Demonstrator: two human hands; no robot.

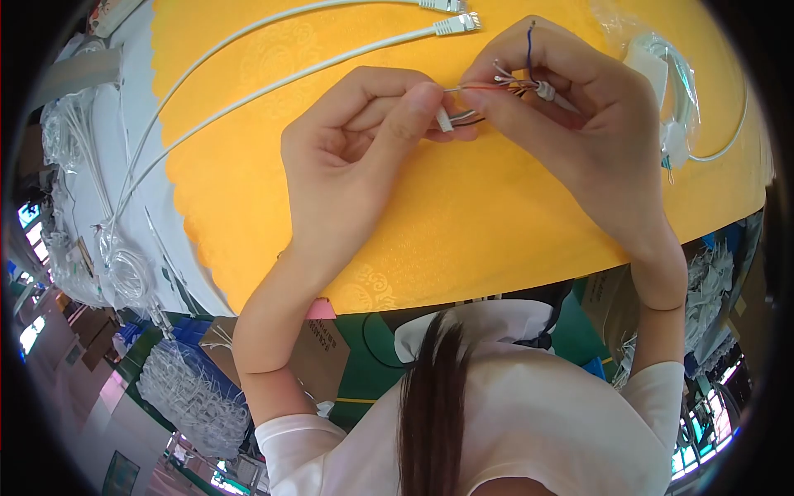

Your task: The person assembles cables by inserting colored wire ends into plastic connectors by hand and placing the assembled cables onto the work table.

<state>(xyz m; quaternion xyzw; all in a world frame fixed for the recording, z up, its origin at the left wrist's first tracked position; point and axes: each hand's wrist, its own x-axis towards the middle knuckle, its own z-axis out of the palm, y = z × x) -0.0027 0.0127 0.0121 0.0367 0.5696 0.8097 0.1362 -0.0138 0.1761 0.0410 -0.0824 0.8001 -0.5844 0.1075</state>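
Above the yellow tablecloth [463, 223], my left hand [356, 140] is closed in a pinch on a small white connector [445, 122]. White and dark wires [468, 117] run from this connector toward my right hand [579, 124]. Its thumb and index finger pinch an orange wire [488, 86] whose pale end reaches the left fingertips. A blue wire [529, 48] sticks up beside several short loose wire ends. They meet at a white knotted piece [544, 90] lying against the right fingers. Whether the orange wire touches the connector is hidden by my left thumb.
Two white cables with clear plugs [457, 23] cross the cloth at upper left. A bagged cable coil [674, 91] lies at right. Tweezers [165, 252] and more bagged cables [128, 269] rest on the white surface at left. Boxes [310, 355] stand below the table edge.
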